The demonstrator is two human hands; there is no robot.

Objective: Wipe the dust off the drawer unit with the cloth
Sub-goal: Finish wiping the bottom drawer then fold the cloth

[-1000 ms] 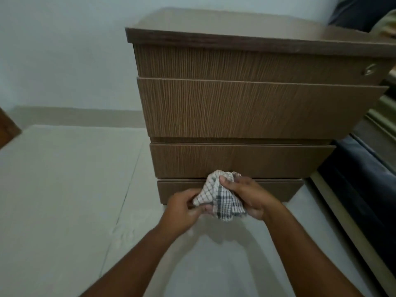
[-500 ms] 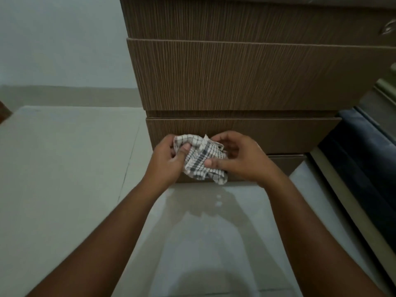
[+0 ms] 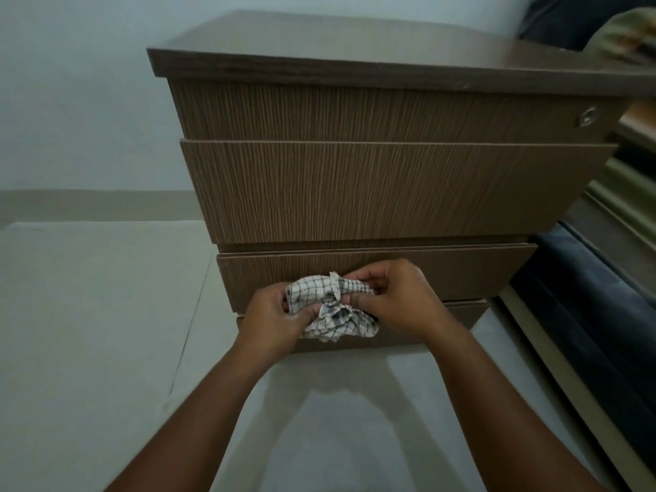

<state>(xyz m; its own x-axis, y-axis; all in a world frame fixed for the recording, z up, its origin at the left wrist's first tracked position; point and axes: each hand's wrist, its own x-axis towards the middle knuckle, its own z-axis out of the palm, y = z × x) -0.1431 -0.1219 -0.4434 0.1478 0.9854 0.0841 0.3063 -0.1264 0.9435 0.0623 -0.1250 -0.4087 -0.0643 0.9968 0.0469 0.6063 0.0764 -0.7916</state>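
Currently both hands grip the cloth: left hand pinches its left edge, right hand its right, fingers closed on fabric. It hangs bunched in front of the lower drawers of the drawer unit. Judged light, soft, limp; best wadded into a palm-backed pad for wiping.

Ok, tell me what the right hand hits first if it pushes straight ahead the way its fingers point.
The right hand points forward and a little left, pinching the cloth. Straight on, it would likely meet the third drawer front just behind it; the gap is hard to judge.
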